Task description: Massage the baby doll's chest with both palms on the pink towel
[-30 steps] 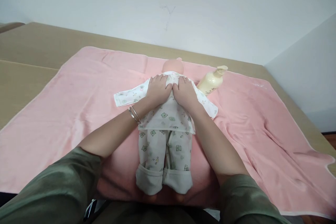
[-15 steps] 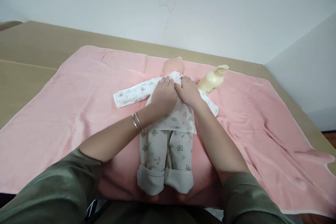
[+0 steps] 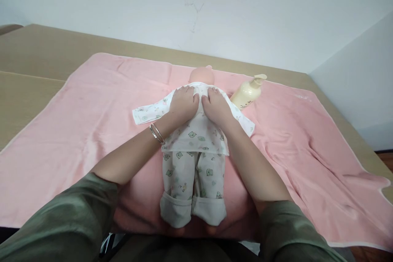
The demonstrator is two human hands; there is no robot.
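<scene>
A baby doll point(image 3: 202, 75) lies stretched out with its head away from me, no face showing. It wears a white printed shirt point(image 3: 196, 135) and matching trousers point(image 3: 181, 172) with turned-up cuffs. My left hand point(image 3: 185, 102) rests flat on the left side of the shirt's upper part, a silver bangle point(image 3: 156, 133) on the wrist. On the right side, my right hand point(image 3: 216, 105) lies the same way, fingers stretched toward the shoulder. A strip of shirt shows between my thumbs. Neither hand grips anything.
Under the doll a pink blanket point(image 3: 92, 143) covers much of the wooden table point(image 3: 61, 45). A cream pump bottle point(image 3: 247, 93) leans tilted just right of the doll's shoulder. Beyond the table's far edge rises a white wall point(image 3: 123, 8).
My hands have slid apart across the shirt, the left one moving leftward most. The shirt's collar area now lies flatter and wider; doll and bottle stay in place.
</scene>
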